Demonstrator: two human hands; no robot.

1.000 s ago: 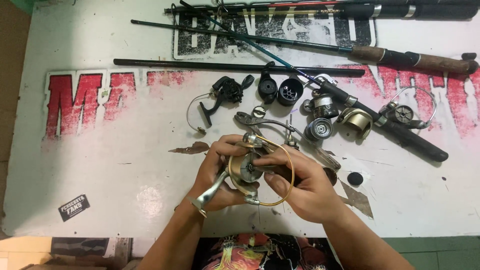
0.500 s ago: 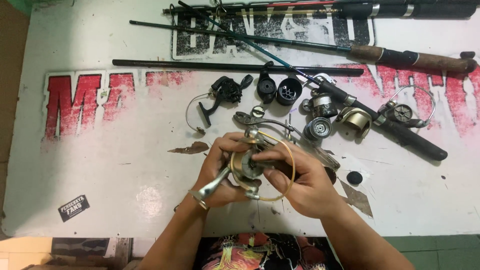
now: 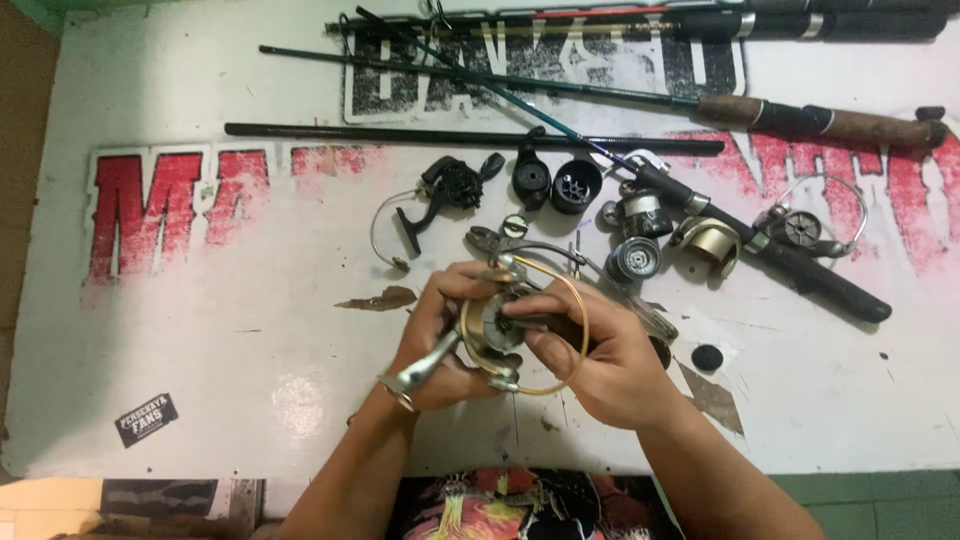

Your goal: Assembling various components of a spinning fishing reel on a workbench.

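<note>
Both of my hands hold a metal spinning reel (image 3: 497, 328) above the white table (image 3: 200, 330). My left hand (image 3: 440, 340) grips the reel body from the left, and its silver crank handle (image 3: 420, 368) sticks out past my wrist. My right hand (image 3: 590, 350) grips the reel from the right, with fingertips on its centre. A brass-coloured wire bail ring (image 3: 560, 345) loops around the reel, over my right fingers.
Loose reel parts lie just beyond my hands: a black reel body (image 3: 450, 185), two black spools (image 3: 555, 182), a silver spool (image 3: 634, 260), a gold cup (image 3: 708, 243), pliers (image 3: 510, 243). Several fishing rods (image 3: 600, 95) cross the table's far side. A small black cap (image 3: 707, 357) lies at right.
My hands have shifted the reel slightly; the right fingertips now press on its centre. Nothing on the table has moved.
</note>
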